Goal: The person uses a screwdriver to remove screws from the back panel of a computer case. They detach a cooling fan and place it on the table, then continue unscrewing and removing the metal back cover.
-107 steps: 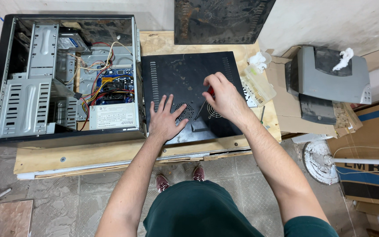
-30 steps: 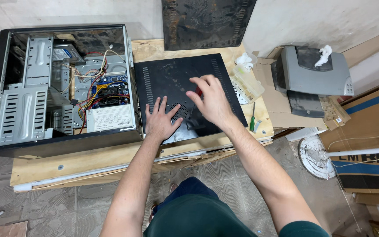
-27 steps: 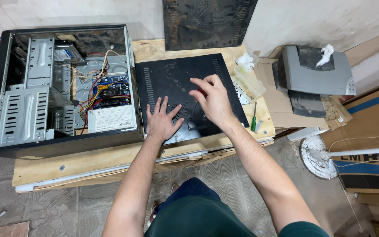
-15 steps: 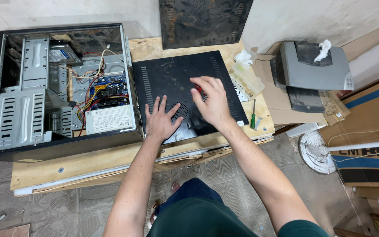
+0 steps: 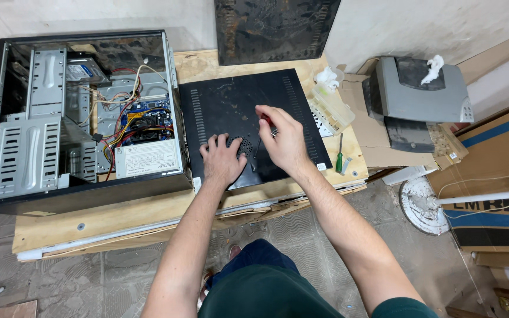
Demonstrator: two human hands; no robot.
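Head view: wooden tabletop against a pale wall, carrying an open computer case and, beside it, a black side panel lying flat. Your left hand rests fingers spread on the panel's near edge. Your right hand is closed around a red-handled screwdriver, tip down on the panel; the hand hides most of the tool. A green screwdriver, clear plastic box and grey printer lie to the right.
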